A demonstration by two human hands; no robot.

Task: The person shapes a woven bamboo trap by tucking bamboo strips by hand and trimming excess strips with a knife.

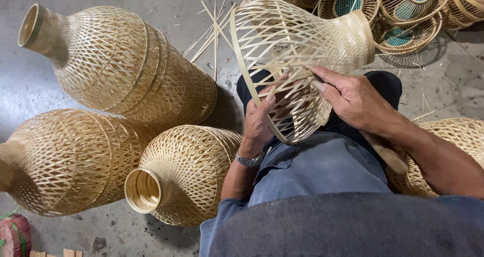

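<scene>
Head view: both hands' fingers closed on the half-woven bamboo basket (297, 60), left hand (259, 118) seemingly inside, right hand (355, 101) outside.

Packages: none in view
Labels: none in view
Signs: none in view
Screens: none in view

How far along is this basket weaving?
Three woven bamboo shades lie complete on the floor. In hand: a half-woven shade on the lap, left hand inside, right hand working a strip. Left: its wide end remains open lattice; loose strips lie nearby.
</scene>
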